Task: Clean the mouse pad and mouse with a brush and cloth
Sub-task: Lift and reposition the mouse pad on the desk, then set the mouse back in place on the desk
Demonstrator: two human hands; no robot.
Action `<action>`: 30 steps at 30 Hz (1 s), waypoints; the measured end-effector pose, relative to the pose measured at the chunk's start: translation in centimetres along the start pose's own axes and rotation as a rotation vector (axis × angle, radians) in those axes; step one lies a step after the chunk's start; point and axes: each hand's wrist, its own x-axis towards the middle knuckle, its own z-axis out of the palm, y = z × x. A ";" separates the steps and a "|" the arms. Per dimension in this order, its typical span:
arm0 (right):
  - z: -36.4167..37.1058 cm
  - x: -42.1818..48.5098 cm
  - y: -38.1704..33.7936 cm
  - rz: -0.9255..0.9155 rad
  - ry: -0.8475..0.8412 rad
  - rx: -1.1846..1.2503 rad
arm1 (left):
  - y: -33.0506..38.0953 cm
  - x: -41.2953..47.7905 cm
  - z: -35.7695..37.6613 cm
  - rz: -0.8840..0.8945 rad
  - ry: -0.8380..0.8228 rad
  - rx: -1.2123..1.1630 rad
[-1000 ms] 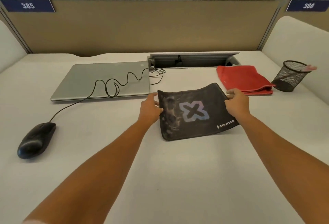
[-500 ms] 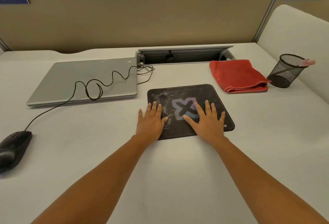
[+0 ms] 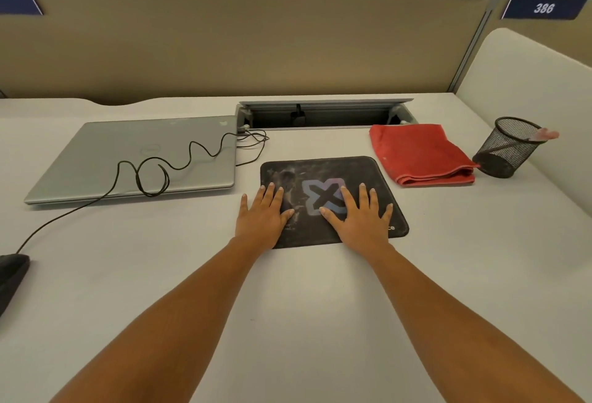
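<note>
- Palms down, the left hand [image 3: 261,218] and right hand [image 3: 362,221] press the dusty mouse pad [image 3: 320,170] flat mid-bench [image 3: 288,306], fingers [image 3: 363,194] straight, gripping nothing.
- Cleaning seems not yet begun; the mouse [image 3: 11,271] waits at the near left edge.
- The next move likely calls for a reach right to the red cloth [image 3: 416,152], or to the mesh cup [image 3: 507,151], which may hold the brush.
</note>
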 end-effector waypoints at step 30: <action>0.0 -11.4 -28.0 -0.557 -0.053 0.441 | -15.8 -20.7 0.6 -0.210 0.271 -0.296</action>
